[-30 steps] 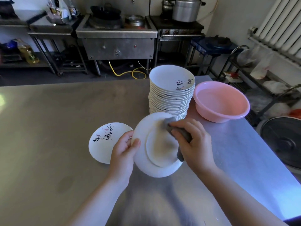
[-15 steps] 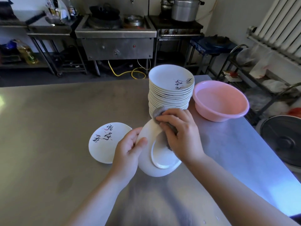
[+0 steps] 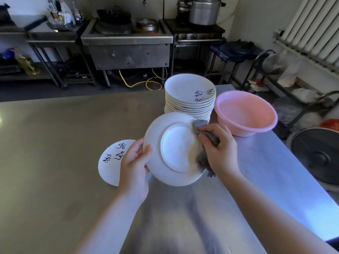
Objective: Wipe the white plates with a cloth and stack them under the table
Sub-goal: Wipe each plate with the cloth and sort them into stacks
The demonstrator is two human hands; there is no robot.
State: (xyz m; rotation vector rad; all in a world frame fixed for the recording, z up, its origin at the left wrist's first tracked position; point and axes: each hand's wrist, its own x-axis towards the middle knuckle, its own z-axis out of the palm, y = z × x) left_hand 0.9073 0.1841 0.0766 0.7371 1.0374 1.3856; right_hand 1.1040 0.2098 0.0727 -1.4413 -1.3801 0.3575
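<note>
Plate [image 3: 176, 149] tilts underside-up at centre frame, left hand [image 3: 134, 162] pinching its rim, right hand [image 3: 218, 149] pressing a gripped cloth [image 3: 201, 125] against it.

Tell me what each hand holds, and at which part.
Left hand holds the plate by its left rim; right hand holds the grey cloth against the plate's underside.

Brushed steel counter [image 3: 55, 162], dull sheen, glare streaking its right side. The held plate [image 3: 176, 149] looks glazed ceramic, white and glossy, underside up, smooth foot ring catching light. Grey cloth [image 3: 201, 162] against it, soft, nubbly, matt. The plate stack [image 3: 189, 99] gleams the same glaze. Pink basin [image 3: 245, 114]: smooth plastic, satin finish. Behind, a stainless stove [image 3: 126, 46], scuffed and dull.
</note>
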